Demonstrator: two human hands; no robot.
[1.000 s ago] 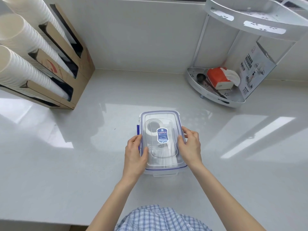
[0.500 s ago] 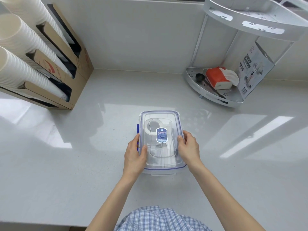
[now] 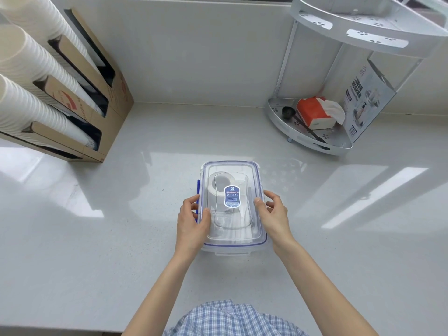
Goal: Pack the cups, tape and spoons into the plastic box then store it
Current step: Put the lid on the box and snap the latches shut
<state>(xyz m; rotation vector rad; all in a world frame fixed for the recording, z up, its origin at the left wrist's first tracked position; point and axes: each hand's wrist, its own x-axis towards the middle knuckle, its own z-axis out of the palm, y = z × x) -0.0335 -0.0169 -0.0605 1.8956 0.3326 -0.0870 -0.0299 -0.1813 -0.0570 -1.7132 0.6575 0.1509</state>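
Observation:
A clear plastic box (image 3: pixel 232 242) with a blue-edged lid and a blue label stands on the white counter in front of me. Through the lid I see a roll of tape (image 3: pixel 219 184) and pale shapes that could be cups and spoons, though they are blurred. My left hand (image 3: pixel 192 220) grips the box's left edge, thumb on the lid, fingers over the blue side clip. My right hand (image 3: pixel 274 214) rests on the right edge, thumb on the lid, fingers loosely curled beside the rim.
A cardboard dispenser (image 3: pixel 109 93) with stacks of white paper cups (image 3: pixel 31 76) stands at the back left. A white corner rack (image 3: pixel 312 134) at the back right holds an orange tissue pack (image 3: pixel 312 112), a dark scoop and a printed box. My checked shirt shows at the bottom.
Both hands have stayed on the box's sides. My right fingers have lifted slightly off the right edge. The box has not moved.

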